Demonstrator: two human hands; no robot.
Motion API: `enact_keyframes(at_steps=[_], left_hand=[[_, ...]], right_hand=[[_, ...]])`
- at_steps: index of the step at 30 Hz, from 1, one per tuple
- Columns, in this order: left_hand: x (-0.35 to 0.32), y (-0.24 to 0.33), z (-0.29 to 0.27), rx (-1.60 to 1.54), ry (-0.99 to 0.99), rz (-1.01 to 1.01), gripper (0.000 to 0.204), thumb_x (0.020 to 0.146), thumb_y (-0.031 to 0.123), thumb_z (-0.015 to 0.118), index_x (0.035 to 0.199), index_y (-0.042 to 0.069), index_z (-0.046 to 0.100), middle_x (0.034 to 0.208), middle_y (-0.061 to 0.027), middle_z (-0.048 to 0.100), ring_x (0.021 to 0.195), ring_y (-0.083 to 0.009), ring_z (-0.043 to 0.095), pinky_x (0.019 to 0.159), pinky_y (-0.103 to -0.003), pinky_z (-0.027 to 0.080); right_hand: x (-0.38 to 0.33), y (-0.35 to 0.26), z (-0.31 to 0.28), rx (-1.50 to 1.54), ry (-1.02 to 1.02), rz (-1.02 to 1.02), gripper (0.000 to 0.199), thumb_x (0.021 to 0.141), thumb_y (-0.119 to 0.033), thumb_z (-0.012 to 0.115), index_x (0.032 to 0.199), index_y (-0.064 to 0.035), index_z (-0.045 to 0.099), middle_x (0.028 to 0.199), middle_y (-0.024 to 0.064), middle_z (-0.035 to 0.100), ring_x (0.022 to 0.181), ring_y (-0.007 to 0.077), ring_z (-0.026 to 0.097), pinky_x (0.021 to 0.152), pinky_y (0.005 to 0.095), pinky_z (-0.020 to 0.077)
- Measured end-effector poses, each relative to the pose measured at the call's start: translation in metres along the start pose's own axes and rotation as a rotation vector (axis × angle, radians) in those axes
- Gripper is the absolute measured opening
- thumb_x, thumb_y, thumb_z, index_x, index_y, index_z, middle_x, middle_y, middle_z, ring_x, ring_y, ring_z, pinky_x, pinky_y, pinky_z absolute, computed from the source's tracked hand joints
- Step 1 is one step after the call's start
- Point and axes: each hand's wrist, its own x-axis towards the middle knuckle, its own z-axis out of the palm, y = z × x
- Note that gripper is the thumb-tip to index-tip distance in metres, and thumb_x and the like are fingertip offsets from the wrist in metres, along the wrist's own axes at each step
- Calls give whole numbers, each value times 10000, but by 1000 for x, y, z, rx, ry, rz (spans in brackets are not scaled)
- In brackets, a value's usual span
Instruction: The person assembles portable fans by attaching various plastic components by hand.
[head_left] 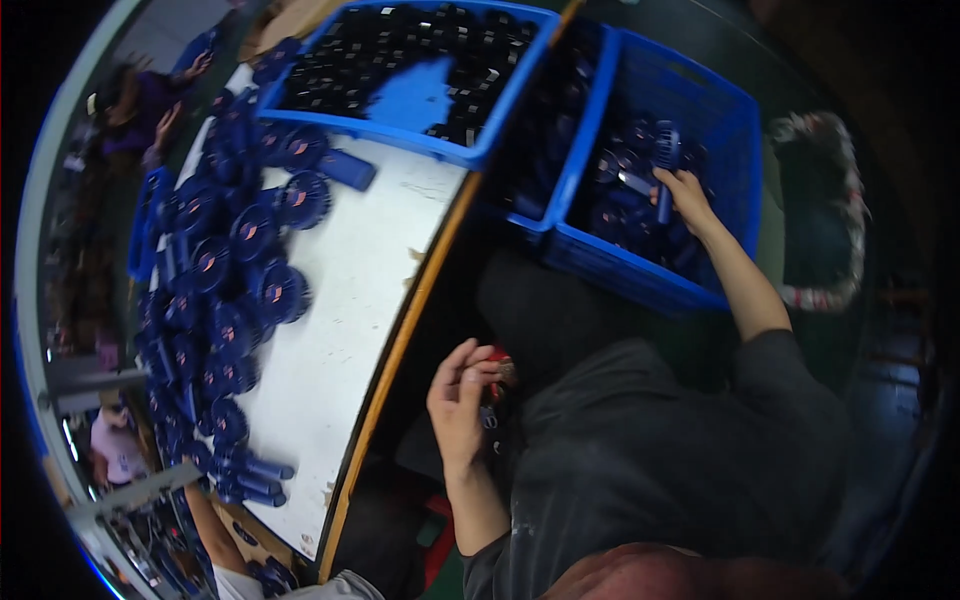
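In the head view, the right hand (pixel 686 200) is reaching into a blue crate (pixel 632 266) and gripping a dark blue handheld fan (pixel 667 148); its thumb and fingers are closing around the lower part, and the fan is lying at the fingertips, just left of the knuckles; its long axis is running nearly up and down the picture, at a slant to the forearm, with the ridged end pointing away from the person; more dark blue fans (pixel 612 215) are lying in the crate around it, though whether the held one is touching them cannot be told.

The left hand (pixel 458 405) is hovering well apart from that fan, down and to the left, between the table edge and the dark shirt; its fingers are bending loosely, with nothing visible in them; a red item (pixel 500 355) is showing just beside the fingertips, and contact cannot be told.

The white table (pixel 350 290) is standing left of both hands; a heap of fans (pixel 285 293) is lying on it, nearer the left hand than the right.
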Motion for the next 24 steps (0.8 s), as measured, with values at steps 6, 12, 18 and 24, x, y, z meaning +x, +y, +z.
enact_keyframes(at_steps=[6, 12, 18, 24], left_hand=[[1, -13, -16, -21, 14, -16, 360, 1020, 99, 532, 1331, -82, 505, 1159, -188, 656, 980, -206, 663, 860, -310, 551], [-27, 1, -57, -1, 198, 75, 377, 1020, 102, 533, 1343, -87, 493, 1160, -195, 654, 990, -211, 667, 863, -318, 558], [-50, 41, -104, 407, 615, 380, 331, 993, 84, 568, 1287, -69, 557, 1168, -151, 649, 1039, -189, 630, 909, -298, 494], [-76, 81, -186, 1203, 1214, 415, 457, 933, 211, 639, 1305, -32, 530, 1310, -204, 533, 1206, -341, 520, 980, -413, 438]], right_hand=[[43, 100, -60, -151, 160, 271, 396, 894, -435, 676, 949, -47, 617, 792, 62, 644, 603, 147, 613, 510, 282, 482], [90, 128, -33, -667, 246, -13, 466, 855, -465, 684, 930, -4, 687, 790, 125, 698, 655, 209, 664, 615, 356, 516], [110, 143, -72, -948, 326, -261, 568, 897, -425, 660, 1294, -22, 605, 1215, 215, 664, 1143, 360, 634, 1006, 420, 468], [52, 98, 35, -272, -154, -325, 329, 985, -187, 619, 1242, 18, 622, 1067, 115, 696, 973, 169, 655, 883, 285, 504]])
